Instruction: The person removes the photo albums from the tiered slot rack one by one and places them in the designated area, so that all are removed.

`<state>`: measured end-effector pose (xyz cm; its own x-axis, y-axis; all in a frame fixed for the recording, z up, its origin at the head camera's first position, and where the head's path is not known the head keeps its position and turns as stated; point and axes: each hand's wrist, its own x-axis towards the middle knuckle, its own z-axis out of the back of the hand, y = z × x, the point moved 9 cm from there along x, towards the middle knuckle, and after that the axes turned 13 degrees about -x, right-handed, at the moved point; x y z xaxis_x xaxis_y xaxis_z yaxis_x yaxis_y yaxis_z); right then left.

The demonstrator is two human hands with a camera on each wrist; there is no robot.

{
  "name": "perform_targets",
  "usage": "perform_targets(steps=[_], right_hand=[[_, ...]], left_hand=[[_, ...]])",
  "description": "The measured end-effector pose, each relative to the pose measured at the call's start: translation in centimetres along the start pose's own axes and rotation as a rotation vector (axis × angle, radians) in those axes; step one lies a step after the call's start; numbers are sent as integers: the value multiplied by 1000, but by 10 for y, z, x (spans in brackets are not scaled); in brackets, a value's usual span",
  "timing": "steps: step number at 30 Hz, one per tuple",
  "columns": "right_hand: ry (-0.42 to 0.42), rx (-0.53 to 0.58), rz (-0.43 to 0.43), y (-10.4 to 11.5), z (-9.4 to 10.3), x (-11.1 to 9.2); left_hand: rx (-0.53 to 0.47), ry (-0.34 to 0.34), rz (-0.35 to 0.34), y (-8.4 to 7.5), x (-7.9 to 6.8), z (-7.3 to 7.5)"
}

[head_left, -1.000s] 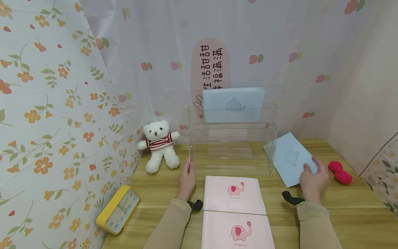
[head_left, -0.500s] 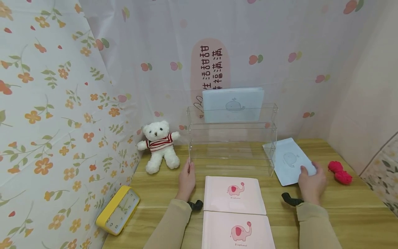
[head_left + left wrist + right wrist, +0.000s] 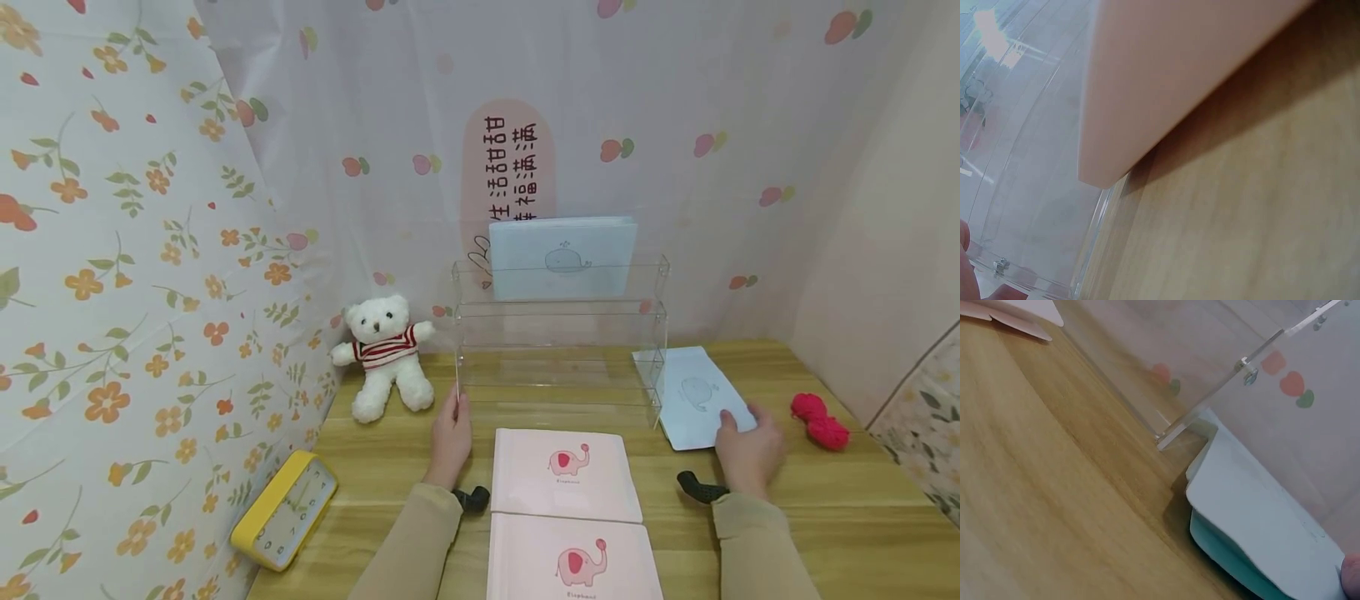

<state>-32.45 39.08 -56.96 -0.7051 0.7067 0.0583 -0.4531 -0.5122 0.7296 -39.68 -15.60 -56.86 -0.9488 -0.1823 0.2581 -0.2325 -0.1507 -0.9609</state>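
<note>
A clear acrylic tiered rack [image 3: 558,333] stands at the back of the table, with light-blue whale booklets [image 3: 562,258] upright in its top tier. My left hand [image 3: 452,437] grips the rack's left side panel near the bottom. To the right of the rack lies a light-blue whale booklet [image 3: 693,398], its cover lifted along one edge in the right wrist view. My right hand [image 3: 750,454] holds that booklet by its near right corner, thumb on the cover; the other fingers are mostly hidden. Another light-blue corner shows under it.
Two pink elephant booklets [image 3: 566,475] lie end to end in front of the rack. A white teddy bear [image 3: 386,354] sits back left, a yellow clock [image 3: 285,510] front left. Red yarn [image 3: 820,421] lies right of my right hand. Fabric-covered walls close the back and sides.
The right hand has shifted slightly left and nearer, turning the whale booklet a little so it lies closer to the rack's right side. My left hand stays on the rack.
</note>
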Motion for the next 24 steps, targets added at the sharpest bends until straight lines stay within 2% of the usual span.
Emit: perform_targets(steps=[5, 15, 20, 24], right_hand=[[65, -122, 18, -1, -8, 1], [74, -269, 54, 2, -11, -1], [75, -284, 67, 5, -11, -2], [94, -268, 56, 3, -14, -3]], left_hand=[[-5, -1, -10, -1, -1, 1], [27, -6, -61, 1, 0, 2], [-29, 12, 8, 1, -1, 0], [-5, 13, 34, 2, -1, 0]])
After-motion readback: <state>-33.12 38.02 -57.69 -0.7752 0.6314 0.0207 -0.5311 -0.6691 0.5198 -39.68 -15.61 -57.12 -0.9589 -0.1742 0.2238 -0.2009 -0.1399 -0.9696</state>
